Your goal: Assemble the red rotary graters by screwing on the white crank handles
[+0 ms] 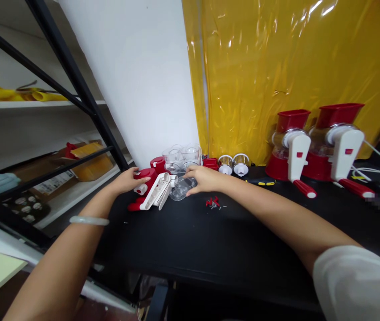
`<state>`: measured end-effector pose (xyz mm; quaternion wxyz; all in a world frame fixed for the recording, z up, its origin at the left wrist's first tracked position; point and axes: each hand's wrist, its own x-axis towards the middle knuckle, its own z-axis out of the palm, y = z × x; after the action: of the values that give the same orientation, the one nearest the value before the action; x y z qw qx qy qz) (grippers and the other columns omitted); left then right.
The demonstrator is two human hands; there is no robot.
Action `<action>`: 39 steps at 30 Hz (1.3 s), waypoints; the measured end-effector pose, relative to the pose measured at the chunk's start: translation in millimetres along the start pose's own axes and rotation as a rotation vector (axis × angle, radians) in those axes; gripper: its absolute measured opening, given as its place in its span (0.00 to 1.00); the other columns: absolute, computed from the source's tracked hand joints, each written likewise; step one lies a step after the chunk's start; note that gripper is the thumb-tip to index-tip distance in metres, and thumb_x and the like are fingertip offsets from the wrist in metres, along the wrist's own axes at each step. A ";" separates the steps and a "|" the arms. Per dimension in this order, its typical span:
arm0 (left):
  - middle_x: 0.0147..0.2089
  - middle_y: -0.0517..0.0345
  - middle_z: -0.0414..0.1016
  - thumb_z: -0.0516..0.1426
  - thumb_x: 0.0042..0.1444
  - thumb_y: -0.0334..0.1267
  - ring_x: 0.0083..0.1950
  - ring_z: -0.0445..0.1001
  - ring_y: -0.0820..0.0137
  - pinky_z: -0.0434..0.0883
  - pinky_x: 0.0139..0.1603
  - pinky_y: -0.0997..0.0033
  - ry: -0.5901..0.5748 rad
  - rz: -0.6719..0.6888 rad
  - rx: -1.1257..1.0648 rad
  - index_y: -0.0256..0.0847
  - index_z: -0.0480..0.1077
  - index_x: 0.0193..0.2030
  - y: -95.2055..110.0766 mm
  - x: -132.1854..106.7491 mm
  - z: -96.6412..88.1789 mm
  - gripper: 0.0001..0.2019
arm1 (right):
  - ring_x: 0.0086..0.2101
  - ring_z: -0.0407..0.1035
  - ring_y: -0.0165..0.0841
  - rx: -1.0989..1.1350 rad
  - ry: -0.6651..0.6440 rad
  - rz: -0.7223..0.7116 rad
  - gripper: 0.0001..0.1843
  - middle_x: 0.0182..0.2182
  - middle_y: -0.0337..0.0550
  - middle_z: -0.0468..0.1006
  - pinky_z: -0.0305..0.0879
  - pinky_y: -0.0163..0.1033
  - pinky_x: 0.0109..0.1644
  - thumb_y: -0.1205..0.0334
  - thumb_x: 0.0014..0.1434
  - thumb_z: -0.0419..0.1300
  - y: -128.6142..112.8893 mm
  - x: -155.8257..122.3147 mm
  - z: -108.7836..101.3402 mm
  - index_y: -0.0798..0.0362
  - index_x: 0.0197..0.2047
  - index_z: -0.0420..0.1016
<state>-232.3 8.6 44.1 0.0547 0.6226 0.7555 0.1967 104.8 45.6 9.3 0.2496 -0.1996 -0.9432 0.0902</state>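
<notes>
My left hand (128,179) is wrapped round a red plastic housing (145,174) at the far left of the black table (210,240). White crank handles with red tips (154,192) lie right beside it. My right hand (203,178) rests with curled fingers on a clear plastic part (181,189) lying on the table. A small pile of red clips and screws (213,203) sits just right of that hand.
Clear cups (181,156) and two metal drums (233,164) stand by the wall. Two assembled red-and-white grinders (313,142) stand at the right before a yellow sheet, with white cables (377,171) beside them. A shelf rack with boxes (59,169) fills the left.
</notes>
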 end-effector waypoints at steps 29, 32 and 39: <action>0.52 0.48 0.81 0.57 0.62 0.47 0.53 0.79 0.57 0.75 0.53 0.58 0.187 0.705 -0.083 0.44 0.78 0.46 89.2 -58.0 51.8 0.14 | 0.39 0.75 0.37 0.202 0.168 0.200 0.32 0.40 0.49 0.79 0.71 0.45 0.47 0.44 0.54 0.69 10.6 -3.8 8.9 0.58 0.54 0.75; 0.52 0.49 0.81 0.58 0.61 0.46 0.54 0.78 0.58 0.73 0.57 0.59 0.238 0.695 -0.181 0.43 0.77 0.46 92.7 -63.7 51.8 0.13 | 0.35 0.75 0.34 0.383 0.194 0.293 0.30 0.34 0.43 0.79 0.71 0.42 0.43 0.43 0.55 0.69 4.4 0.5 13.6 0.57 0.52 0.74; 0.39 0.51 0.80 0.61 0.56 0.50 0.43 0.81 0.63 0.77 0.47 0.64 0.456 0.369 -0.662 0.42 0.68 0.37 72.2 -55.2 59.1 0.14 | 0.45 0.77 0.43 0.245 0.156 0.280 0.30 0.44 0.56 0.81 0.72 0.49 0.50 0.44 0.67 0.57 -15.0 0.8 26.6 0.57 0.63 0.66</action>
<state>-134.5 -20.4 7.3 0.0471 0.6365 0.5207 0.5670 85.7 30.4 -9.1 0.3292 -0.3034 -0.8660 0.2227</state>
